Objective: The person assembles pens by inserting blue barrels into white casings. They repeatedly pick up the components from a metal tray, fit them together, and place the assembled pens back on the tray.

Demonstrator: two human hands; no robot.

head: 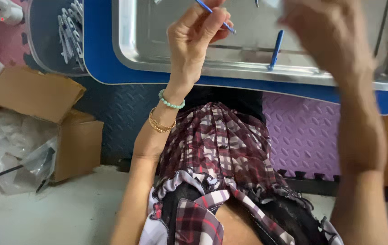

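**A:** Left hand (194, 34)?

**B:** Raised over the steel tray (166, 59), fingers closed in a pinch on a thin blue stick (216, 16). The stick slants down to the right, with a pale tip just past the fingertips. On that wrist, a bead bracelet (171, 100) in pale green and, below it, gold bangles (160, 123).

**A:** Right hand (325, 27)?

**B:** Up near the top edge, over the right half of the tray. Heavily blurred; fingers look loosely curled, but whether it grips anything cannot be told.

**A:** Other sticks?

**B:** A second blue stick (275, 50) leans against the tray's near wall, between the two hands and touching neither.

**A:** The tray sits where?

**B:** On a blue-edged counter (103, 63). At the counter's left end, a clear bin (44, 41) with a bundle of pale thin pieces inside, possibly more sticks.

**A:** Below?

**B:** A lap in plaid cloth (216, 149), red, white and black. On the floor to the left, an open cardboard box (39, 122) stuffed with clear plastic bags (17, 154). Purple foam mat (303, 131) behind the knees.
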